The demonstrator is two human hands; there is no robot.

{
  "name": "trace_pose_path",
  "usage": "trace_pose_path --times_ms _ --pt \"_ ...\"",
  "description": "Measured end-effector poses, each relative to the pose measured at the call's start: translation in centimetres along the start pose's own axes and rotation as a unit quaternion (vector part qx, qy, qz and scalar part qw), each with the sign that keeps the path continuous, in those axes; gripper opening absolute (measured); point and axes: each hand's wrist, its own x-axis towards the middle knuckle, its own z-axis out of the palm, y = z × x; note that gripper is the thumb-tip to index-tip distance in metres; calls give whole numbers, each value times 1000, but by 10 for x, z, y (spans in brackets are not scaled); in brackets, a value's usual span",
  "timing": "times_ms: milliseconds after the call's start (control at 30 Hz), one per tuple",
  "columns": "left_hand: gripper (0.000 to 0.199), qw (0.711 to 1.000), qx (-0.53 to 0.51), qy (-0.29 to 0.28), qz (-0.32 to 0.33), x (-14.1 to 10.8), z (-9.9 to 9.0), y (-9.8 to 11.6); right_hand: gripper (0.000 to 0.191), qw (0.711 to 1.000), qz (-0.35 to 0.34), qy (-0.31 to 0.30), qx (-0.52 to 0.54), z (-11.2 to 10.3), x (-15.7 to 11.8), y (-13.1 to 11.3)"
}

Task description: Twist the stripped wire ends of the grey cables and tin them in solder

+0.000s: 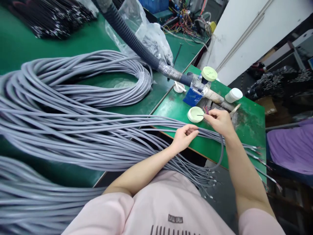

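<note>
My right hand is closed on the end of a grey cable, which loops down below the wrist. Thin coloured wires fan out above the fingers, and a dark wire tip points over a shallow white tub with a pale green inside. My left hand rests by the bundle of grey cables, its fingers loosely bent and apart from the thumb, with nothing seen in them. Several cables run past both hands to stripped ends at the right.
A ribbed extraction hose crosses above the green bench. Near its nozzle stand a pale green-lidded jar, a white container and a blue box. Coiled grey cables fill the left table. A person's purple clothing shows at right.
</note>
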Motion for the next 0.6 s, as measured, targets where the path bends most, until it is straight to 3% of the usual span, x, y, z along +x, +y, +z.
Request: trace_pose_path --times_ms 100,167,400,500,600 --pt "37 989 -138 34 -52 8 -1 12 34 999 -4 -3 47 2 -10 -16" --pt "38 982 -177 39 -59 11 -2 19 33 997 -9 -2 74 5 -19 -24" --pt "31 972 -215 59 -70 9 2 17 28 989 -33 40 137 19 -33 -31" --pt "30 973 -210 41 -84 8 4 11 28 985 -39 70 153 23 -34 -31" --pt "29 983 -166 8 -85 5 6 6 33 992 -37 74 100 19 -26 -23"
